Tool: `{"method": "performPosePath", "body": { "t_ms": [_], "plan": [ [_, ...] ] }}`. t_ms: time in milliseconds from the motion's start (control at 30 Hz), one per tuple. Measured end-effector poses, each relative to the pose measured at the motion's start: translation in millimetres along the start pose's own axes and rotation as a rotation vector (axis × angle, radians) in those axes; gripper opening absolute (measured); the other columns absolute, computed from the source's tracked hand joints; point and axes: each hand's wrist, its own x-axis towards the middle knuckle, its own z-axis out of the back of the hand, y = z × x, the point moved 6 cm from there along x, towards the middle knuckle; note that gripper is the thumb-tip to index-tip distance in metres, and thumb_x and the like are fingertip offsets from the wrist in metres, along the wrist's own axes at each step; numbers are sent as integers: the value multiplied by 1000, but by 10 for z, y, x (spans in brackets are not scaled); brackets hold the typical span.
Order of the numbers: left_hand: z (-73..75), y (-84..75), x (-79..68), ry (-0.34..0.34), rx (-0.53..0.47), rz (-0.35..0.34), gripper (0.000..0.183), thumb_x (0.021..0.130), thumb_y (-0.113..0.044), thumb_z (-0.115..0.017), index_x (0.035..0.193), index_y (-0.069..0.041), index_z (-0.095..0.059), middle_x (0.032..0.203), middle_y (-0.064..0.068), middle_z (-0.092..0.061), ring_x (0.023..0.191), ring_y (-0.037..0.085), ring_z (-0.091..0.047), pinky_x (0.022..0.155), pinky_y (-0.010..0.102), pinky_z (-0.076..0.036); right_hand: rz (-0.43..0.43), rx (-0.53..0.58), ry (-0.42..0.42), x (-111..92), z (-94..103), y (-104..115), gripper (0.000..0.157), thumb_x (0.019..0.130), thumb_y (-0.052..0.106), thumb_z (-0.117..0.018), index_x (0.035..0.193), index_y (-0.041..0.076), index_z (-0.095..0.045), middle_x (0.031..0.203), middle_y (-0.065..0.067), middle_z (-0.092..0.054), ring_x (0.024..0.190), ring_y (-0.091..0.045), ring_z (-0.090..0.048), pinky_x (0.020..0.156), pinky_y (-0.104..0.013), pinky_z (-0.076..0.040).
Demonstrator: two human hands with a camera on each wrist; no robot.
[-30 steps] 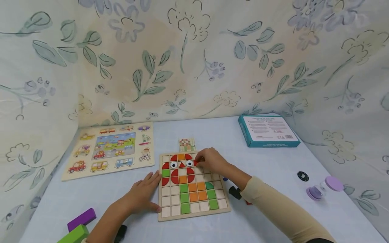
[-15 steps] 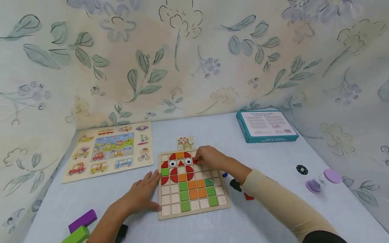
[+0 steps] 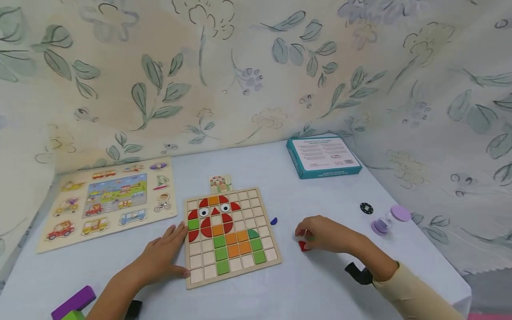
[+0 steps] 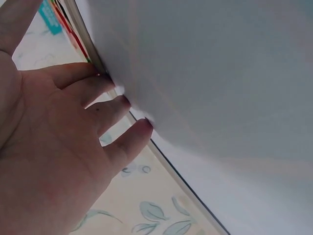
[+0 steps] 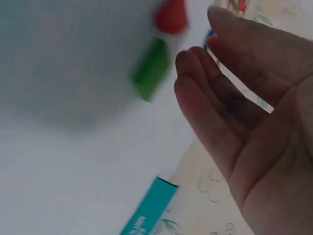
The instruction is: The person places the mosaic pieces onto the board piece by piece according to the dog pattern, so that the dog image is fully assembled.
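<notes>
A wooden grid board [image 3: 246, 278] holds red, orange and green pieces and two eye tiles. My left hand [image 3: 162, 253], fingers spread, rests against the board's left edge; in the left wrist view its fingertips [image 4: 142, 128] touch that edge. My right hand [image 3: 328, 233] is low over the cloth to the right of the board, fingers loosely bent. By its thumb lies a red piece [image 3: 302, 246]. In the right wrist view a blurred red piece [image 5: 171, 18] and green piece [image 5: 151, 69] lie apart from the fingers, which hold nothing.
A pattern card [image 3: 220, 183] lies behind the board. A vehicle puzzle [image 3: 107, 224] is at the left, a teal box [image 3: 324, 156] at the back right. A blue piece [image 3: 274, 221], black disc [image 3: 366, 208], small purple-lidded jar [image 3: 386, 222] and purple block [image 3: 76, 302] are around.
My right hand has left the board and moved right and toward me, beside the red piece. A red piece now shows right of the right eye. My left hand stays at the board's edge.
</notes>
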Motion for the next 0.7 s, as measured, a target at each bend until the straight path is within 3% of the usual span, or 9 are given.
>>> {"method": "performPosePath", "body": {
  "t_ms": [167,267,333,433,533,633,700],
  "plan": [
    [21,57,-38,-9,5,-7,109,56,-49,-79,142,-6,-26,149,13,-22,136,38,-12,99,65,-19,-62,-114,-138,-130,-82,-147,26,73,12,-75,95,22,-68,95,12,-60,91,-9,-56,80,-27,-51],
    [8,21,14,5,3,-16,110,56,-49,-78,143,-7,-26,150,11,-20,137,37,-10,100,64,-19,-99,-124,-184,-172,-94,-257,25,72,10,-75,93,22,-69,93,11,-60,91,-10,-56,81,-29,-52],
    [7,6,39,17,3,-14,110,56,-49,-79,143,-8,-26,150,10,-19,137,36,-9,101,63,-18,-93,-107,-199,-129,-76,-218,25,72,8,-75,93,20,-68,91,11,-61,89,-10,-57,80,-29,-52],
    [12,0,45,23,1,2,109,56,-46,-80,143,-8,-26,150,9,-19,137,35,-9,102,63,-18,-71,-37,-212,103,10,24,26,71,9,-76,93,20,-66,89,12,-62,89,-11,-58,79,-29,-52],
    [6,18,28,20,-3,33,110,55,-45,-81,143,-10,-26,150,9,-20,137,34,-10,102,63,-18,53,15,-214,481,75,433,22,74,10,-73,92,19,-65,89,12,-60,88,-11,-57,77,-25,-51],
    [-2,30,1,15,-13,52,110,55,-45,-81,143,-11,-25,150,8,-20,137,34,-11,102,62,-19,190,-19,-195,833,50,815,14,79,14,-70,92,16,-67,92,9,-60,86,-9,-56,76,-21,-50],
    [6,29,-12,14,-22,56,111,54,-45,-81,144,-11,-25,150,7,-19,137,34,-11,102,62,-19,239,-70,-182,997,4,986,10,80,15,-69,90,15,-69,92,7,-62,85,-8,-55,76,-20,-49]
  ]
}}
